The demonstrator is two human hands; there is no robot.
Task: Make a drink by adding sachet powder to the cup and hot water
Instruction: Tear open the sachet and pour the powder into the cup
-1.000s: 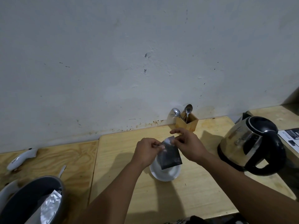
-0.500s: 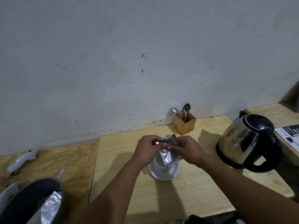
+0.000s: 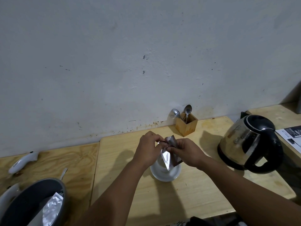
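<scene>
Left hand (image 3: pixel 149 148) and right hand (image 3: pixel 187 152) pinch the sachet (image 3: pixel 167 158) top over the cup (image 3: pixel 165 171). Tearing underway; powder, kettle (image 3: pixel 249 141) water remain.

- A plain home kitchen corner is suggested by a pale plywood counter (image 3: pixel 203 190) set against a scuffed, stained white wall (image 3: pixel 130 62).
- A stainless-steel electric kettle with black handle and lid (image 3: pixel 249 142) is stood at the right.
- Metal spoons are kept upright in a small square wooden holder (image 3: pixel 186 126) by the wall.
- A round white ceramic saucer (image 3: pixel 166 176) is placed mid-counter.
</scene>
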